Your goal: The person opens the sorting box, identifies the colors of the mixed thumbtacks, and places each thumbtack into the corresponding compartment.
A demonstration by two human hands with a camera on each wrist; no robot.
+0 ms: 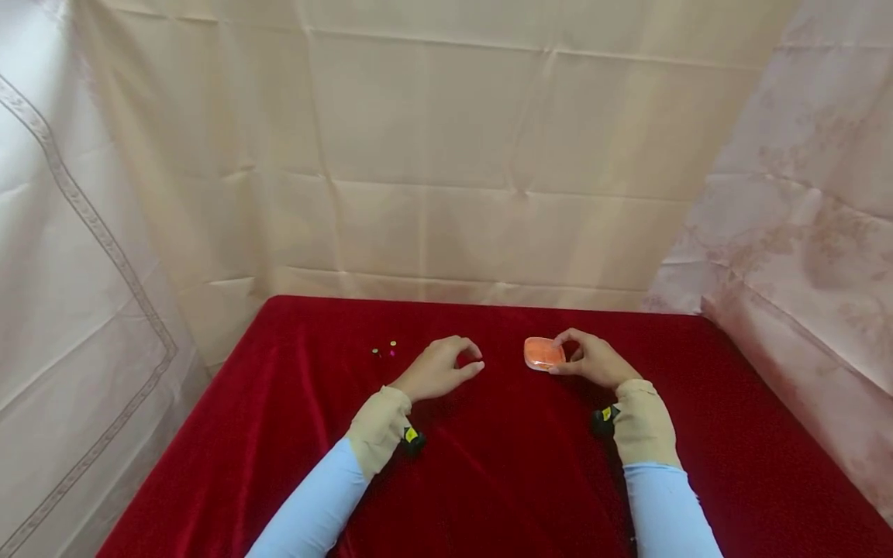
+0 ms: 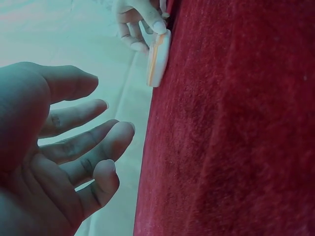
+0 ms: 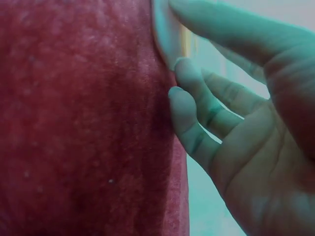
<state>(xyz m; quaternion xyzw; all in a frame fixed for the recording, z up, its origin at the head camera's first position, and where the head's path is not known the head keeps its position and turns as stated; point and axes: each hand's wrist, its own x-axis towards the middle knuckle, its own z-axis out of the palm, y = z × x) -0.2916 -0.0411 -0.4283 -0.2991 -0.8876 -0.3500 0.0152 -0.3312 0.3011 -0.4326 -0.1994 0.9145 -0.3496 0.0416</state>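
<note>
My right hand [image 1: 593,360] pinches the right end of a small flat orange case [image 1: 539,353] with rounded corners and a pale rim, thumb on the near side and fingers on the far side. In the left wrist view the case [image 2: 158,59] shows edge-on, with white sides and an orange band, low over the red cloth. The left hand [image 1: 439,368] hovers over the cloth to the left of it, fingers loosely bent and apart, nothing between them. Beyond the left hand lie a few tiny pieces, among them a yellowish one [image 1: 393,343] and a pink one [image 1: 392,353].
A red velvet cloth [image 1: 488,480] covers the table, with soft folds on its left part. Cream curtains [image 1: 432,155] hang behind the far edge, and pale fabric [image 1: 816,194] hangs at the right side. Both wrists wear small black cameras.
</note>
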